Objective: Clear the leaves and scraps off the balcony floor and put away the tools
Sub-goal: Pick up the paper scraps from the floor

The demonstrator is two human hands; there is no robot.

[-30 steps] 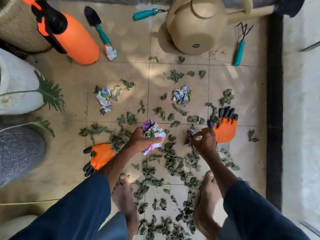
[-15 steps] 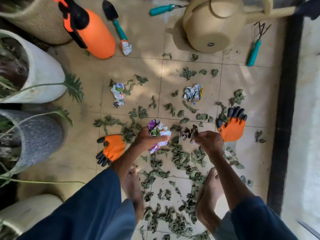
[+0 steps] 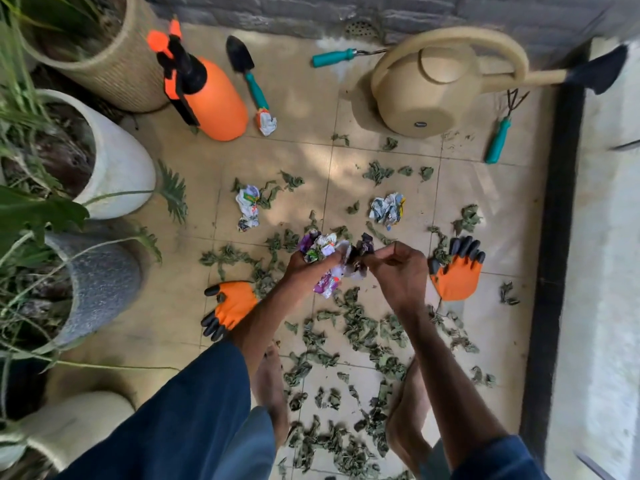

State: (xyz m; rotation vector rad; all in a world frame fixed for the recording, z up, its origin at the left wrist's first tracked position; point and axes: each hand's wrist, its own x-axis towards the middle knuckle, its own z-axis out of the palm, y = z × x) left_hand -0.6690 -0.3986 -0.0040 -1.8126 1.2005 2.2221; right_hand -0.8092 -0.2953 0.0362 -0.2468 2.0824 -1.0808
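Balcony tiles (image 3: 166,317) on the near side of the watering can (image 3: 419,95) are strewn with leaves (image 3: 360,334); left hand (image 3: 304,268) clutches a scrap wad (image 3: 320,249), right hand (image 3: 398,268) pinches a dark bit (image 3: 365,245) against it. Best pack it tight before reaching canward

Beige tile floor (image 3: 298,157) is a mess lol: dried leaves (image 3: 360,330) everywhere, crumpled wrappers (image 3: 247,207), two orange gloves (image 3: 233,306), plus sprayer (image 3: 211,95), trowel (image 3: 247,74), hand rake (image 3: 498,136), watering can (image 3: 422,95) and pots (image 3: 117,161) round the edges.

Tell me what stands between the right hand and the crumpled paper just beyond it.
Nothing solid: only loose leaves lie between the right hand and the crumpled paper, but that hand pinches a dark scrap.
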